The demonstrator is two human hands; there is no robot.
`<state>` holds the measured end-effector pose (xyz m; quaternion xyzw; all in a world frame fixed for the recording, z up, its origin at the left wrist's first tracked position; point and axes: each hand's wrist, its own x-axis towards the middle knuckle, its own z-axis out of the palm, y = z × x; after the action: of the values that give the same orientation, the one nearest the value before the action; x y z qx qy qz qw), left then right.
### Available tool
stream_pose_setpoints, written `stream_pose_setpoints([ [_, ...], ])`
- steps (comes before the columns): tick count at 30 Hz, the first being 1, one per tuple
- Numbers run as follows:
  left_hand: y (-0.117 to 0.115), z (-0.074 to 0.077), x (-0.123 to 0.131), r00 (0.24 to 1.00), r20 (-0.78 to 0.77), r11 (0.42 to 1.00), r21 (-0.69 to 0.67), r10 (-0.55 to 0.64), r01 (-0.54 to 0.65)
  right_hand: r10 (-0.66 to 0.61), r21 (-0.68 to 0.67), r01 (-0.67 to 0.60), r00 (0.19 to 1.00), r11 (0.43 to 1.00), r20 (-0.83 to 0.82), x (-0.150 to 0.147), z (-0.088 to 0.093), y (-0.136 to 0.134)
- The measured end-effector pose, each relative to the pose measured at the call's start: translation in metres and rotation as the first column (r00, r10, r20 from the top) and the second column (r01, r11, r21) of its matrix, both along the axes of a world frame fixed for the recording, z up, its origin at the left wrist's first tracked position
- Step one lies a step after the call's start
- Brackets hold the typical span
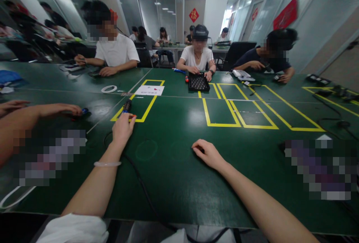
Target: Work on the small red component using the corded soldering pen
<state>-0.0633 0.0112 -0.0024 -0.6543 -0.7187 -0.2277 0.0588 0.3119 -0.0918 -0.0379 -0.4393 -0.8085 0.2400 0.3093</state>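
- Two hands are ours, both nearer us than the sheet (154,91).
- One tool (127,105) is in our left hand (122,128), just beside the sheet, on its left and nearer us; our fingers grasp its near end.
- That tool looks dark and roughly cylindrical, with a blue band close to our fingers. An orange-red bit shows by our thumb; we cannot tell whether it belongs to the tool.
- Our right hand (209,153) is released, fingers loosely curled over the table (174,183), right of the sheet and nearer us.
- One pale bracelet (107,164) circles our left wrist.
- One black cable (141,183) runs nearer us than the sheet, passing under our left forearm.
- One white ring (109,89) lies left of the sheet.
- One black tray (199,89), its small contents too small for us to name, sits right of the sheet.
- Three people face us across the table: one (116,50) beyond the sheet to its left, two (196,54) (260,58) beyond it to its right.
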Motion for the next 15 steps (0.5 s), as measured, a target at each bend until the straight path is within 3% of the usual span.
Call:
stream_pose_setpoints([
  [3,-0.009,0.002,0.043,0.909,0.297,0.948,-0.034,-0.294,0.318,0.004,0.002,-0.004,1.0,1.0,0.005,-0.001,0.002,-0.001],
  [7,-0.034,-0.001,0.104,0.643,0.526,0.714,-0.093,-0.556,0.694,0.003,-0.009,-0.003,1.0,1.0,-0.007,-0.003,0.001,-0.001],
  [11,-0.06,-0.003,0.139,0.464,0.659,0.488,-0.166,-0.592,0.857,0.044,-0.031,-0.045,0.998,0.998,-0.051,-0.004,-0.005,-0.003],
  [15,-0.074,0.001,0.148,0.375,0.728,0.355,-0.191,-0.574,0.915,0.103,-0.017,-0.104,0.994,0.994,-0.041,-0.007,-0.006,-0.005],
])
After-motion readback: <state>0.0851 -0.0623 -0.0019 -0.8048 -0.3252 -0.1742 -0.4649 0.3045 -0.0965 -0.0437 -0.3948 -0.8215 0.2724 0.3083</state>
